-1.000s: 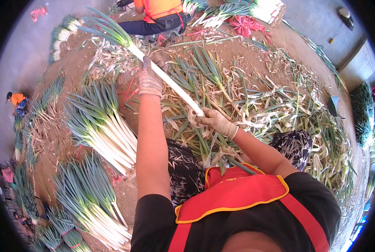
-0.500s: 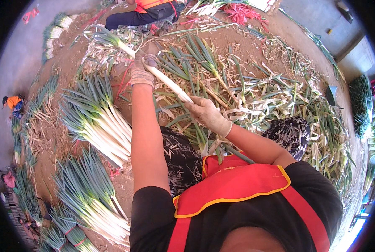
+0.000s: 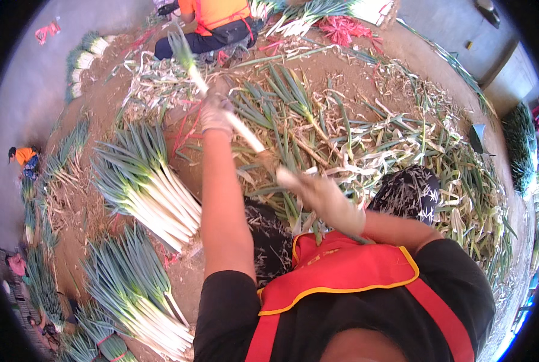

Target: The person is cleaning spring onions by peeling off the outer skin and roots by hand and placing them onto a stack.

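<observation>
My gloved left hand (image 3: 216, 113) is closed around a long green onion (image 3: 245, 134). Its leafy green top points up and away to the left, while the white stalk slants down to a brownish root end. Just off that end is my gloved right hand (image 3: 327, 199), smeared by motion, so whether its fingers hold anything cannot be made out. Below my left hand, a fanned pile of green onions (image 3: 158, 196) lies on the ground beside my left forearm. A second pile (image 3: 143, 295) lies nearer to me.
Loose leaves and peeled husks (image 3: 378, 145) cover the ground ahead and to the right. A person in an orange top (image 3: 224, 15) sits at the far side, near red plastic ties (image 3: 345, 30). More onion bundles (image 3: 82, 63) lie at the far left.
My right hand has come off the onion's root end and moved down and right. The onion, still in my left hand, has tilted more upright. The view has shifted slightly.
</observation>
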Motion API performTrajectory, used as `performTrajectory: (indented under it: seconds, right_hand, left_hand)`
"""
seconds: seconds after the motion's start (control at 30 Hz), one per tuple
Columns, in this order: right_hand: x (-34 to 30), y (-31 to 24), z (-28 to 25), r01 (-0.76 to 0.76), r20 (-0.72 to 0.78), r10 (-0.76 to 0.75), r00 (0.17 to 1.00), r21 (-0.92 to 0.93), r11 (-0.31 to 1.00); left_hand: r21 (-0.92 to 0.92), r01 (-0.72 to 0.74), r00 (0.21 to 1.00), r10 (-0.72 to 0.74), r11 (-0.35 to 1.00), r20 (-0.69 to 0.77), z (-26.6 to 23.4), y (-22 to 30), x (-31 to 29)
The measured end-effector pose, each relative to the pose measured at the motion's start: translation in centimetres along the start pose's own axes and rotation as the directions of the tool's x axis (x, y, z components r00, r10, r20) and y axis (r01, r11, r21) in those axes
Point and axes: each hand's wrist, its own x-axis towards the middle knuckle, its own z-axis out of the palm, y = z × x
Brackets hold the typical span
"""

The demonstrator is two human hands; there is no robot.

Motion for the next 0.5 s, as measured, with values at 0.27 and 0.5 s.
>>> performTrajectory:
  seconds: [0.27,0.5]
  right_hand:
    - [4.8,4.5,-10.5,0.181,0.418,0.281,0.864,-0.778,0.602]
    - [18.3,9.7,-19.1,0.176,-0.309,-0.304,0.901,-0.380,0.908]
  left_hand:
    - [0.444,-0.063,0.997,0.033,0.894,0.076,0.9,1.4,-3.5]
    - [0.629,-0.056,0.853,-0.290,0.775,0.434,7.3,-1.8,-9.2]
